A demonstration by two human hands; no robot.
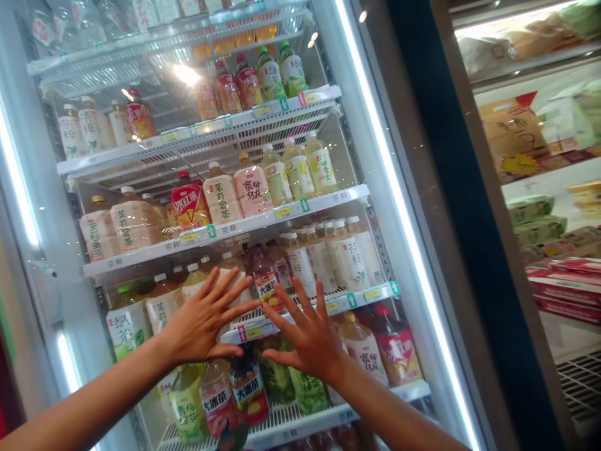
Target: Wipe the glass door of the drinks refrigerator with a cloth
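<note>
My left hand (204, 319) lies flat with fingers spread against the glass door (413, 207) of a lit drinks fridge. My right hand (307, 332) is pressed flat beside it, fingers spread too, thumbs nearly meeting. Neither holds anything. Behind the glass between the two hands stands a dark tea bottle with a red label (263, 279) on a wire shelf (328, 307). Pale tea bottles (347, 257) fill the shelf to the right.
Several wire shelves hold bottled teas and juices, such as a red-labelled bottle (188, 203) higher up. The fridge's dark frame (451, 188) runs down the right side. Beyond it a second cabinet (549, 219) holds packaged goods.
</note>
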